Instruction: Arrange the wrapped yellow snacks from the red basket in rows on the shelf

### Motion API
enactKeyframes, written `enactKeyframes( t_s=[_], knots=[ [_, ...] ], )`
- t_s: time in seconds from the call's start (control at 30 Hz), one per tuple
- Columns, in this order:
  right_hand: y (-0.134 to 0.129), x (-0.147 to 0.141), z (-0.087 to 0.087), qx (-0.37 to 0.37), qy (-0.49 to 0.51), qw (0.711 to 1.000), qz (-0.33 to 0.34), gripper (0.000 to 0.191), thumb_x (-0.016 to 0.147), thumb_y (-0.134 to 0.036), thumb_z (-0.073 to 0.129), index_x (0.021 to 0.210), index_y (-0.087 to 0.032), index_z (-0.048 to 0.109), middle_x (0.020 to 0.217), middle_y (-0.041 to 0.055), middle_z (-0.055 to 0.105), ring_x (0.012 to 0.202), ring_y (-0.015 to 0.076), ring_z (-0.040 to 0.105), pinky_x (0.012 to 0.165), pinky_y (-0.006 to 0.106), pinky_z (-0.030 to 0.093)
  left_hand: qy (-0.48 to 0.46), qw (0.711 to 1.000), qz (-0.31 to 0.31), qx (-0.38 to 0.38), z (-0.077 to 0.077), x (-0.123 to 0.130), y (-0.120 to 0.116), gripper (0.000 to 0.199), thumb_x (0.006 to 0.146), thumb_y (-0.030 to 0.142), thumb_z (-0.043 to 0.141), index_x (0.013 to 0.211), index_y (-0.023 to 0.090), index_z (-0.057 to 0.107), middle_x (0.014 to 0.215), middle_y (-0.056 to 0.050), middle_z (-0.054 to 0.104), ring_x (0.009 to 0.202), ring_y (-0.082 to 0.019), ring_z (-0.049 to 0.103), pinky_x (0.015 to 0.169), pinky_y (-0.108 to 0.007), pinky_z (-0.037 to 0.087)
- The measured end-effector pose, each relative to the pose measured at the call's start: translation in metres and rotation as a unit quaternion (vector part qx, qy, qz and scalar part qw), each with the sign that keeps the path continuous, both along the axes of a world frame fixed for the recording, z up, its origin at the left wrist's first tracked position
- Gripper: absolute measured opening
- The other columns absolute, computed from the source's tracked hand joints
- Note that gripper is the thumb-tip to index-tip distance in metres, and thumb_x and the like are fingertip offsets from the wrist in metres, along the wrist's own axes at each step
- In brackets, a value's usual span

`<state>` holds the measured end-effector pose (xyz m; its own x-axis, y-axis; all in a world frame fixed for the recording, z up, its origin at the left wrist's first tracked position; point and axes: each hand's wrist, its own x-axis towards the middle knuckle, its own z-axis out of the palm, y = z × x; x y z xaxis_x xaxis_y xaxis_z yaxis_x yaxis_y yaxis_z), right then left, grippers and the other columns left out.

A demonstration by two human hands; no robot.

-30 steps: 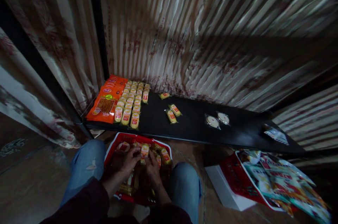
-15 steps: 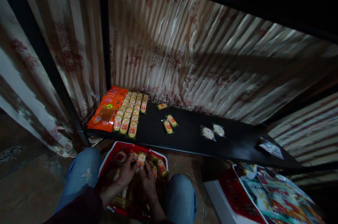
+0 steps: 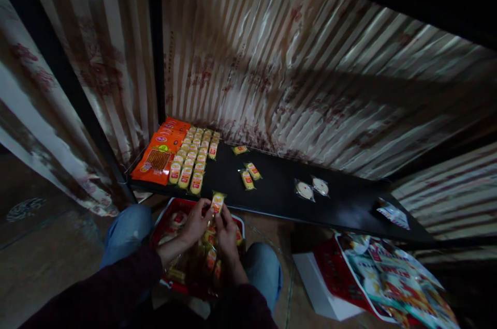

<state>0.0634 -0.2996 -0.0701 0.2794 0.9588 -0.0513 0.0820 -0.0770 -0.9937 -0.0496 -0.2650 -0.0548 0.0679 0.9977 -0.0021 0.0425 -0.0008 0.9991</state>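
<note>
Between my left hand [image 3: 197, 222] and my right hand [image 3: 227, 232] is a small yellow wrapped snack [image 3: 218, 203], gripped by the fingers of both. They hold it above the back of a red basket [image 3: 170, 211] that contains more of the same packets. Just beyond, on the black shelf [image 3: 277, 194], rows of yellow snacks [image 3: 185, 176] stand beside orange packages [image 3: 157, 159]. A column at the right side of these rows is shorter, its front end further back. Three loose yellow snacks [image 3: 247, 179] lie to the right of the rows.
Two round white packets [image 3: 305, 190] lie on the shelf, with a silver-white packet [image 3: 393, 214] at its right end. A second red basket [image 3: 334, 267] full of bagged snacks stands at lower right by a white box [image 3: 316, 287]. Black posts and curtains surround the shelf.
Both hands have risen from over the basket toward the shelf's front edge, carrying the yellow snack. The view has shifted slightly.
</note>
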Motion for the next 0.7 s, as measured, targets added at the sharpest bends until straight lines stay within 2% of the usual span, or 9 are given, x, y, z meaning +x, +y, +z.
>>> enactKeyframes(
  t_s=[0.1,0.2,0.33,0.5,0.63,0.7],
  knots=[
    [0.016,-0.002,0.015,0.007,0.02,1.0,-0.004,0.049,0.079,-0.04,0.054,0.125,-0.023,0.053,0.127,0.0055,0.058,0.118,0.0213,0.052,0.104,0.038,0.037,-0.017,0.999,0.033,0.005,0.008,0.004,0.015,0.016,0.07,0.018,0.062,0.085,0.022,0.061,0.09,-0.005,0.064,0.089,-0.019,0.057,0.088,-0.033,0.041],
    [0.032,-0.001,0.019,0.017,0.01,1.0,-0.016,0.049,0.079,-0.041,0.054,0.123,-0.02,0.055,0.125,0.0064,0.059,0.119,0.0217,0.051,0.105,0.039,0.035,-0.046,0.997,0.063,0.006,0.013,0.007,0.028,0.022,0.065,0.012,0.065,0.085,0.022,0.063,0.09,-0.005,0.062,0.09,-0.02,0.055,0.093,-0.034,0.038],
    [0.053,0.002,0.014,0.029,-0.007,0.999,-0.022,0.047,0.079,-0.04,0.054,0.121,-0.019,0.057,0.125,0.0071,0.06,0.117,0.022,0.053,0.104,0.04,0.035,-0.033,0.997,0.061,0.021,0.017,0.01,0.043,0.025,0.065,0.008,0.064,0.086,0.022,0.064,0.09,-0.004,0.06,0.089,-0.02,0.053,0.095,-0.034,0.037],
    [0.078,0.006,0.008,0.005,-0.038,0.998,-0.044,0.051,0.079,-0.038,0.05,0.124,-0.016,0.054,0.127,0.0086,0.058,0.118,0.0217,0.052,0.104,0.039,0.035,-0.007,0.999,0.033,0.013,0.022,0.016,0.057,0.035,0.066,0.005,0.061,0.095,0.023,0.065,0.091,-0.005,0.059,0.09,-0.02,0.054,0.096,-0.034,0.037],
    [0.092,0.008,0.004,0.017,-0.064,0.996,-0.058,0.048,0.08,-0.038,0.048,0.123,-0.018,0.054,0.124,0.0081,0.059,0.113,0.0212,0.054,0.101,0.038,0.038,-0.001,0.999,0.035,-0.006,0.023,0.023,0.064,0.036,0.068,0.008,0.058,0.101,0.022,0.063,0.098,-0.007,0.06,0.101,-0.022,0.054,0.102,-0.037,0.033],
    [0.099,0.01,0.001,0.028,-0.091,0.993,-0.068,0.046,0.08,-0.037,0.048,0.121,-0.017,0.057,0.118,0.0097,0.062,0.107,0.0217,0.056,0.097,0.038,0.04,0.03,0.999,0.025,-0.017,0.025,0.027,0.066,0.036,0.073,0.012,0.055,0.107,0.02,0.06,0.109,-0.008,0.06,0.11,-0.022,0.051,0.105,-0.038,0.031]
  ],
)
